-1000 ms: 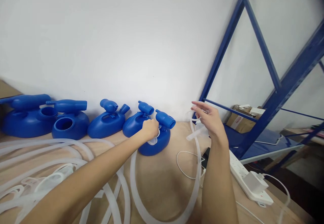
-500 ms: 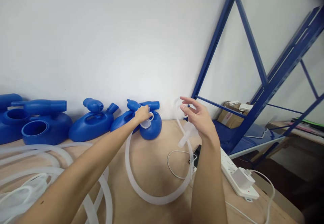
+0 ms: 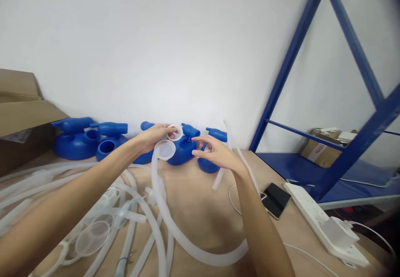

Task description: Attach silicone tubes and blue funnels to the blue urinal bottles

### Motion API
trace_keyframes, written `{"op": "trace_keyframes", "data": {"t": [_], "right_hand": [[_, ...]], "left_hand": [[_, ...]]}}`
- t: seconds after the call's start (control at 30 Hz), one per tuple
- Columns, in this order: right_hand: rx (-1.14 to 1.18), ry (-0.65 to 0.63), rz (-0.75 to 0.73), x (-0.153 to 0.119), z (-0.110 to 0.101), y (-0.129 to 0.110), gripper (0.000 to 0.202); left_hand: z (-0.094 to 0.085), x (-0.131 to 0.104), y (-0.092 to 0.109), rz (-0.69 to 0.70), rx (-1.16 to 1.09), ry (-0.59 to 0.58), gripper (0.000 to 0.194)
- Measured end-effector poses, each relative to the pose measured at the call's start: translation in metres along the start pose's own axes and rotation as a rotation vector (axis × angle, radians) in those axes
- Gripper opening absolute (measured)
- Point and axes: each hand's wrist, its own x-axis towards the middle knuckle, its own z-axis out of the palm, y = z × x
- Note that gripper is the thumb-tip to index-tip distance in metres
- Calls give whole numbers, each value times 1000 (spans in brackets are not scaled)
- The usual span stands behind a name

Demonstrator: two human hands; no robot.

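My left hand is closed on a clear ring-shaped cap, in front of the blue bottles. Just below it hangs a round clear lid, joined to the end of a translucent tube that loops over the table and passes behind my right forearm. Thumb and fingers apart, my right hand is in front of a blue bottle, with nothing seen between its fingers. Another blue bottle stands between the two hands.
More blue bottles line the wall at the left, beside a cardboard box. Tangled tubes and lids cover the left table. At the right are a phone, a power strip and a blue shelf frame.
The view has turned left. My left hand has come away from the bottles with the clear cap and lid. My right hand has moved closer to it.
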Motion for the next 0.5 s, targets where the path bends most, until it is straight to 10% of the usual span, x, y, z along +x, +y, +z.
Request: {"op": "trace_keyframes", "data": {"t": [0.2,0.5], "right_hand": [[-104,-274,-52,9,52,-8,49],[189,-354,-309,5,99,-47,36]], "left_hand": [[-75,-74,-37,-142,-167,105,41],[-115,-126,-99,-391,-90,-23,47]]}}
